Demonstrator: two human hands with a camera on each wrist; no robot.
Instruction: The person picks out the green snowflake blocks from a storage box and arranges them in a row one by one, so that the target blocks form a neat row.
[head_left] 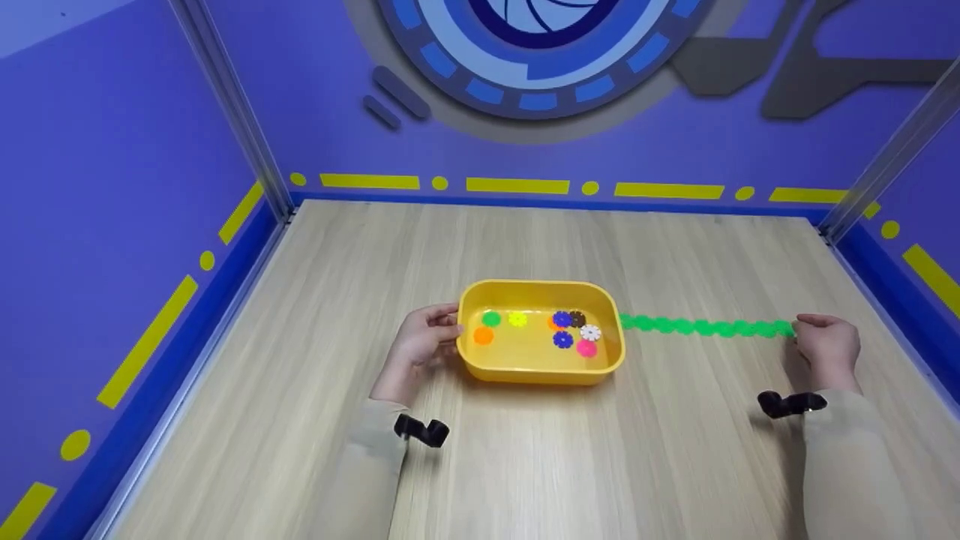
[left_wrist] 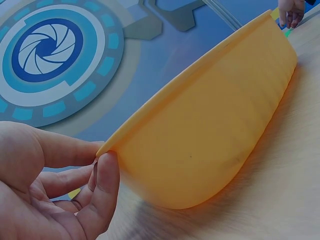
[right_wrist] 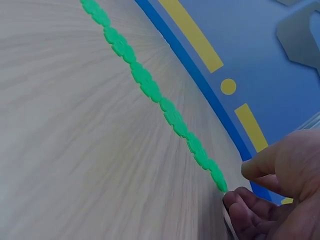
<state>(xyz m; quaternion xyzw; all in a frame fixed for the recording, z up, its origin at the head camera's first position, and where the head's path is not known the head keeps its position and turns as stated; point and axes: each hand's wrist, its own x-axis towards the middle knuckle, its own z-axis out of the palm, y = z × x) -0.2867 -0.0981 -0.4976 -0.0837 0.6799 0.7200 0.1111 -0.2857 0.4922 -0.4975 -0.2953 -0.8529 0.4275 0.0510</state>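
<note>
My left hand [head_left: 420,341] pinches the left rim of a yellow plastic tub [head_left: 536,377] between thumb and fingers; the grip shows closely in the left wrist view. Inside the tub lie several flower-shaped plastic discs, among them an orange disc [head_left: 484,336], a white disc [head_left: 590,332] and a pink disc [head_left: 587,349]. A straight chain of green linked discs [head_left: 705,328] runs from the tub's right side to my right hand [head_left: 827,345]. That hand's curled fingers hold the chain's right end. At the tub wall the chain's left end is hidden.
A pale wood-grain table [head_left: 562,465] bears everything. Blue-purple panels with yellow markings stand along its back and sides, and a metal post [head_left: 232,105] rises at the back left corner. Each wrist wears a black camera mount [head_left: 421,430].
</note>
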